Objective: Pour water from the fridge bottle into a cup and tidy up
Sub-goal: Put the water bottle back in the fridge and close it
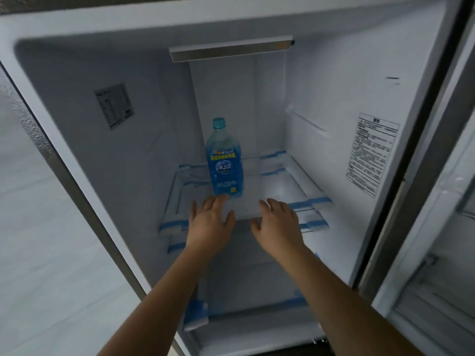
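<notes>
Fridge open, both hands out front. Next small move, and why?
Probably close the left hand around the bottle. The bottle stands upright and capped on the shelf, the left fingertips are already at its base, and both hands, the right hand too, are open and hold nothing.

Open shelf [277,191] room right of the lone bottle [225,160].
</notes>
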